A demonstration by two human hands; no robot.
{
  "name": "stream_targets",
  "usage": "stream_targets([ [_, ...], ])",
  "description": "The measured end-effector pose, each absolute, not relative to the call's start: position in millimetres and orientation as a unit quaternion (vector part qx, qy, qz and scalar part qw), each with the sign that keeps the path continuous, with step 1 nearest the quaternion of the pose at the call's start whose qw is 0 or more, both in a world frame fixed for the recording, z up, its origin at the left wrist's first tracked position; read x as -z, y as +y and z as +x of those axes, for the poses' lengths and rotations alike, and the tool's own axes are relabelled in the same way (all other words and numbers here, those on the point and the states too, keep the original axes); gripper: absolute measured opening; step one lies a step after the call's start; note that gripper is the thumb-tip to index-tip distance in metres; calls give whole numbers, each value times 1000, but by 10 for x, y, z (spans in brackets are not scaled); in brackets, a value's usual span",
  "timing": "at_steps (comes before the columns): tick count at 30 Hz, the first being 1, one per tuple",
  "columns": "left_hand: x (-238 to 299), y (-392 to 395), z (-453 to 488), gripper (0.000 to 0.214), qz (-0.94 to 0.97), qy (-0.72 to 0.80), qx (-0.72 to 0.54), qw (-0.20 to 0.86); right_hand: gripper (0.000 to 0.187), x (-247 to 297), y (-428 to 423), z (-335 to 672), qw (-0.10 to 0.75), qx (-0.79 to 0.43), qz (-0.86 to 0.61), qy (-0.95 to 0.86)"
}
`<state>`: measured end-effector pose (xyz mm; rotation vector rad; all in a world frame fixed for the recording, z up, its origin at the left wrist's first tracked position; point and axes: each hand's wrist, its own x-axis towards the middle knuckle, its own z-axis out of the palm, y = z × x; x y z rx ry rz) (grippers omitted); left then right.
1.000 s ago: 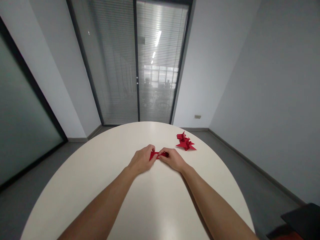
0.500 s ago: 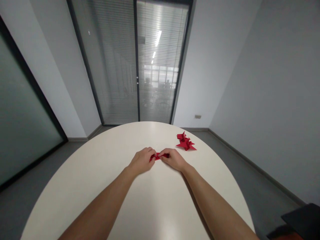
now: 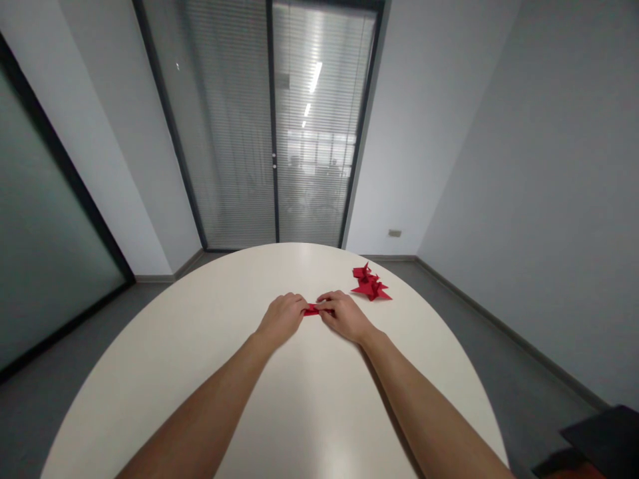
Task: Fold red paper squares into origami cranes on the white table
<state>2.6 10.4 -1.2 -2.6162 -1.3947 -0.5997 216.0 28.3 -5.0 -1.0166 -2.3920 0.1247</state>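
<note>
L hand [image 3: 281,320], R hand [image 3: 345,317] closer, pinching red paper [image 3: 312,309].

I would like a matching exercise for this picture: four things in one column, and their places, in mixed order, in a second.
1 left hand
2 right hand
3 small red paper
4 pile of folded red shapes

a apart, farther right on the table
b pinched between both hands
c at the paper's left end
d at the paper's right end

Pairs: 1-c, 2-d, 3-b, 4-a
</note>
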Motion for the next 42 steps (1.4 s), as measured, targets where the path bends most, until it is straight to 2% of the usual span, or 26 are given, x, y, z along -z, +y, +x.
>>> stream_targets([
  [5,7,69,39,29,-857,-478,189,33,31,-9,247,2120,235,-4,-382,-894],
  [12,-14,-14,118,34,-855,-485,184,-3,35,-23,229,2107,228,-12,-378,-897],
  [17,103,0,118,61,-870,-465,153,-62,32,32,248,2122,250,-28,-386,-888],
  [21,150,19,115,70,-863,-482,129,-75,34,53,254,2119,261,-47,-391,-881],
  [31,166,53,94,48,-862,-470,184,-54,17,-20,210,2065,271,-69,-425,-861],
  [42,109,30,112,36,-824,-519,230,3,29,13,253,2079,317,-161,-370,-858],
])
